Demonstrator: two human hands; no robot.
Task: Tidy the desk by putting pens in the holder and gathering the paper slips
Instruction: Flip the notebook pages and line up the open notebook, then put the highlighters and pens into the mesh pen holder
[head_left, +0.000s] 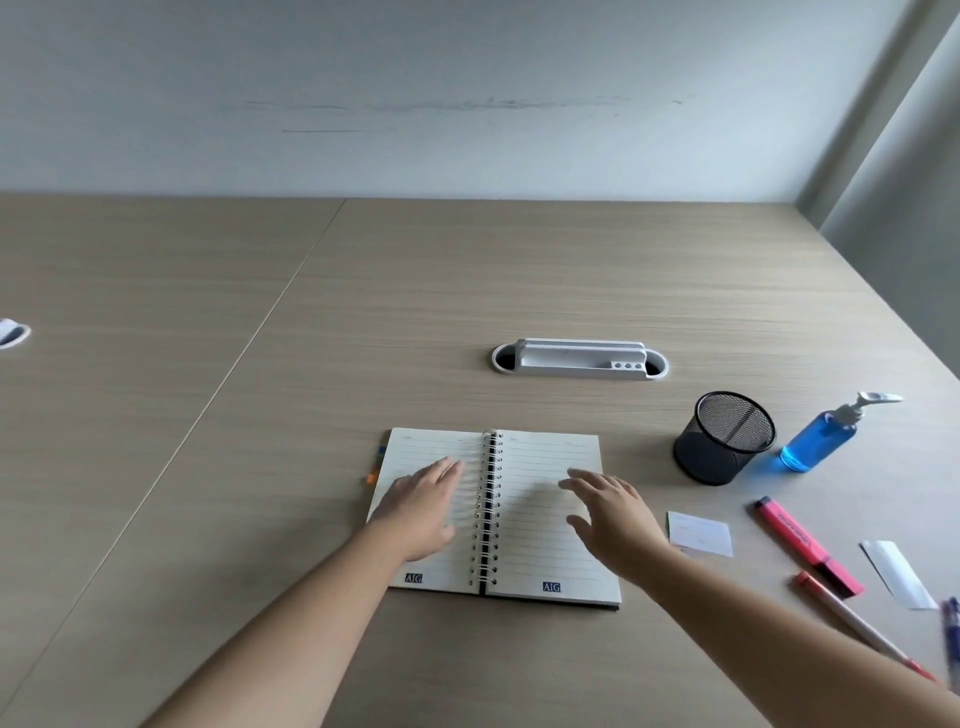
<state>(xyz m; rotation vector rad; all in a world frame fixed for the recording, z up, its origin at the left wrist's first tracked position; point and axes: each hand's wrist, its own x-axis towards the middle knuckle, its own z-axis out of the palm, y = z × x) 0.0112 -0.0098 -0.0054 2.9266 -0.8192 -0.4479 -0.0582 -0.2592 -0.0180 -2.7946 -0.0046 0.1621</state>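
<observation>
An open spiral notebook (540, 462) lies in front of me on the wooden desk (467, 291). My left hand (423, 506) rests flat and open on its left page. My right hand (615, 517) hovers open over the right page, holding nothing. A black mesh pen holder (722, 439) stands to the right, with nothing showing above its rim. A pink highlighter (808, 545), a red-capped white pen (857, 623) and a blue pen (951, 639) lie at the right. Two white paper slips lie there too, one square slip (700, 534) beside the notebook and one long slip (896, 574) farther right.
A blue pump bottle (821, 439) stands right of the holder. A white cable-port cover (579, 359) is set in the desk behind the notebook, another (13, 332) at the far left. Coloured tabs (375, 470) stick out from the notebook's left edge. A wall bounds the desk behind.
</observation>
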